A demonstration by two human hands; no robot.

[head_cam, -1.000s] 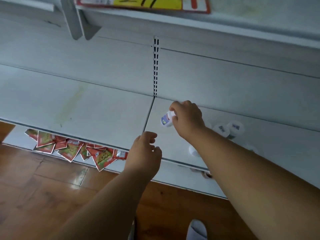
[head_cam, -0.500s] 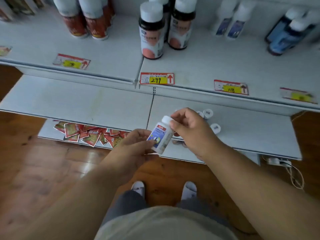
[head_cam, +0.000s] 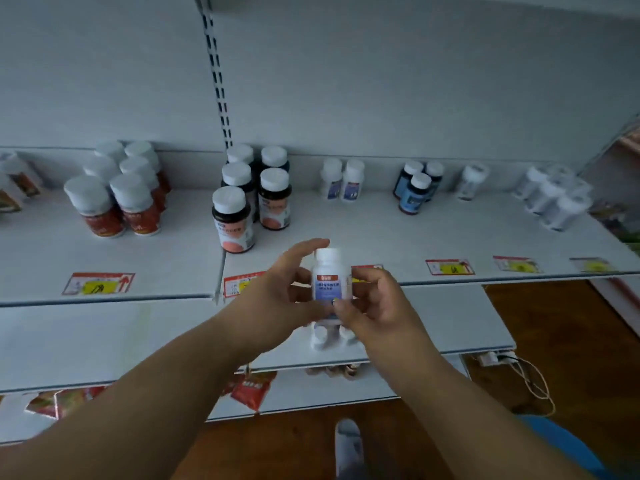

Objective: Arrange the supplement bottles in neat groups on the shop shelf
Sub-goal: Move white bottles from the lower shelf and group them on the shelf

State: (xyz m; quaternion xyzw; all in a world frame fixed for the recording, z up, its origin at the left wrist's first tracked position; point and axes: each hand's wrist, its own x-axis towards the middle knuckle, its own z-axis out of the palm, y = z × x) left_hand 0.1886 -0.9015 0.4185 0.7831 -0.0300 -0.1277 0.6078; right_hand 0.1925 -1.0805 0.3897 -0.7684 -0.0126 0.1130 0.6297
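Observation:
A small white bottle (head_cam: 331,282) with a blue label is held upright between both hands, in front of the shelf edge. My left hand (head_cam: 277,299) holds its left side, with the index finger raised near the cap. My right hand (head_cam: 374,306) pinches its lower right side. On the upper shelf (head_cam: 346,233) stand groups: red-label bottles (head_cam: 117,199), dark bottles with pink labels (head_cam: 252,199), two matching white bottles (head_cam: 342,181), blue bottles (head_cam: 417,188) and white bottles (head_cam: 554,199). More white bottles (head_cam: 327,336) stand on the lower shelf, below my hands.
Price tags (head_cam: 98,283) line the upper shelf's front edge. Red sachets (head_cam: 251,391) lie on the bottom shelf. A power strip and cable (head_cam: 512,365) sit on the wooden floor at the right. A slotted upright (head_cam: 216,74) divides the back panel.
The right hand lifted the white bottle from the lower shelf and the left hand joined it. The view rose from the lower shelf to the stocked upper shelf, and the bottle now stands upright.

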